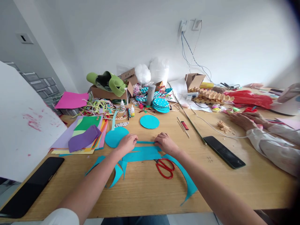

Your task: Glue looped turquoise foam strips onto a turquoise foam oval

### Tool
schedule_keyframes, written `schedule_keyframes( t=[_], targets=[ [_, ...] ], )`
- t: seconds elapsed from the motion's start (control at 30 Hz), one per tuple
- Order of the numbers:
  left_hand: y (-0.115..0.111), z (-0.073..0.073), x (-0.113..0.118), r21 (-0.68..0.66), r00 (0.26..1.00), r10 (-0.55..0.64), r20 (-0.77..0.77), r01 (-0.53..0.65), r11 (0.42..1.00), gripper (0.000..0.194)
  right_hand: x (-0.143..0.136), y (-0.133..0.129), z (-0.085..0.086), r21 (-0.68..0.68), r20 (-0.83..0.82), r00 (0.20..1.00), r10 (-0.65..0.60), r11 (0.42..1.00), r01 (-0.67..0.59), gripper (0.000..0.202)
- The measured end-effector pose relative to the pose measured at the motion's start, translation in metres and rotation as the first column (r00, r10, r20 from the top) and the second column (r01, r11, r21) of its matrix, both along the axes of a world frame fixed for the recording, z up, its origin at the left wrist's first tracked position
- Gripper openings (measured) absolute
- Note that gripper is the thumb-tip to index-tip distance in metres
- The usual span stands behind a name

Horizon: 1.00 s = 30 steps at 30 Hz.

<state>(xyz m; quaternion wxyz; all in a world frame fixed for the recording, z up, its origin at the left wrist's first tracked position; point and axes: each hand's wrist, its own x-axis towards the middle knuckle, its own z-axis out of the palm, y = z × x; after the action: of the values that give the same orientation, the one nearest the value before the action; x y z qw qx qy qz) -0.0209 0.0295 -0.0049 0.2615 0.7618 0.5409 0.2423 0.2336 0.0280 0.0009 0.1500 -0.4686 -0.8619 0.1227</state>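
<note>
A narrow blue strip [145, 142] stretches level between my two hands. My left hand [127, 143] pinches its left end, and my right hand [166, 143] pinches the right end. Just below lies a wider blue sheet [142, 154] with cut edges; its material, felt or paper, I cannot tell. Red-handled scissors [165, 167] rest at its lower right, blades partly hidden. One blue disc [116, 136] is beside my left hand, and another blue disc [149, 122] lies farther back. Curved blue offcuts [187, 178] are near both forearms.
Coloured sheets [82, 134] are stacked at left, near a black phone [32, 184]. Dotted blue discs [161, 104] stand by a grey cylinder [151, 95]. Right of me are a stick [189, 120], another phone [223, 151], a white cable and another person's hands [246, 121].
</note>
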Motion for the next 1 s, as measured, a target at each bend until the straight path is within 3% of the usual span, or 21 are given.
schedule_keyframes(
  t=[0.17, 0.5, 0.67, 0.77, 0.87, 1.0],
  targets=[
    [-0.002, -0.002, 0.004, 0.056, 0.990, -0.023, -0.140, 0.031, 0.998, 0.018, 0.000, -0.001, -0.002, 0.004, 0.070, 0.997, -0.031, 1.000, 0.031, 0.018],
    [0.012, 0.006, 0.019, 0.042, 0.942, 0.062, -0.331, -0.050, 0.998, 0.019, 0.012, 0.023, 0.003, -0.049, 0.129, 0.979, -0.158, 0.985, 0.165, 0.019],
    [-0.006, 0.020, 0.020, 0.096, 0.914, 0.074, -0.398, -0.039, 0.995, 0.021, 0.013, 0.010, 0.009, -0.108, 0.145, 0.987, -0.068, 0.991, 0.085, 0.011],
    [-0.016, 0.025, 0.013, 0.054, 0.907, 0.003, -0.421, 0.022, 0.998, 0.018, 0.012, 0.001, 0.010, -0.169, 0.170, 0.985, -0.010, 0.985, 0.039, 0.017],
    [-0.020, 0.023, 0.004, -0.030, 0.897, -0.090, -0.433, 0.085, 0.996, 0.018, 0.011, -0.001, 0.009, -0.198, 0.202, 0.979, 0.005, 0.980, 0.036, 0.022],
    [-0.016, 0.016, -0.001, -0.081, 0.894, -0.119, -0.431, 0.093, 0.992, 0.022, 0.007, 0.002, 0.011, -0.226, 0.250, 0.968, 0.018, 0.973, 0.041, 0.017]
  ],
)
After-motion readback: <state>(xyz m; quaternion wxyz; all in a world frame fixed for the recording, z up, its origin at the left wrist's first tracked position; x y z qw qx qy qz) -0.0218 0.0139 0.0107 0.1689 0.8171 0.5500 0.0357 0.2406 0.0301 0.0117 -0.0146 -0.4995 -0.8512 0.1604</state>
